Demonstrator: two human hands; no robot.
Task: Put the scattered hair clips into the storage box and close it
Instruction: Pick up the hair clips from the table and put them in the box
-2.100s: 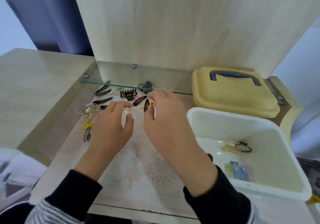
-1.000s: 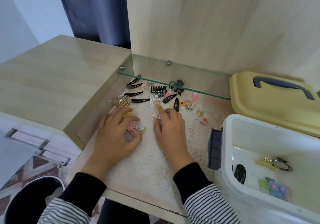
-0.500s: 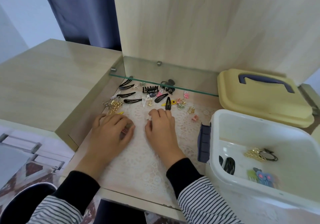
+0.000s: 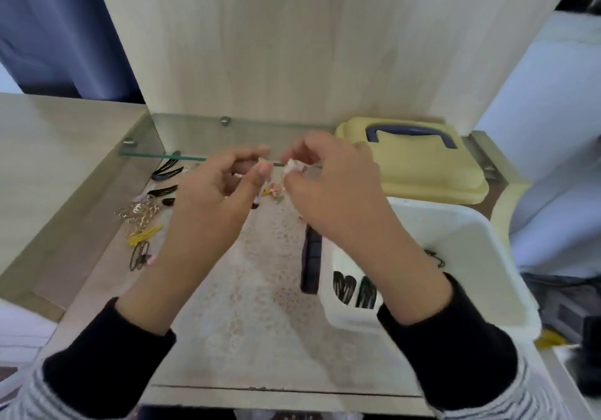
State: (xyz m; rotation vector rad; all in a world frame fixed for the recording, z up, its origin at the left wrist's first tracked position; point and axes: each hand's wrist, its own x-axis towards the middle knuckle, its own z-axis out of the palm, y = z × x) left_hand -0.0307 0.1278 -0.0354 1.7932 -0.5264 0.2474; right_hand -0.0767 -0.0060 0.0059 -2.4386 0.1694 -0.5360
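Both hands are raised together over the lace mat (image 4: 260,305), probably to gather small pieces for a single carry. The left hand (image 4: 224,185) curls round a pinkish clip (image 4: 237,175), and the right hand (image 4: 328,185) pinches a white clip (image 4: 291,167). The storage box (image 4: 461,237) stands open near right with black clips (image 4: 354,286) inside, its yellow lid (image 4: 422,172) parked behind. Scattered clips (image 4: 140,213) remain far left. No writing is legible.

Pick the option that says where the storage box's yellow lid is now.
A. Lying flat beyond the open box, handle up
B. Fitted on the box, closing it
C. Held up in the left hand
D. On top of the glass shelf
A: the yellow lid lies flat on the surface beyond the open white storage box, with its dark blue handle facing up.
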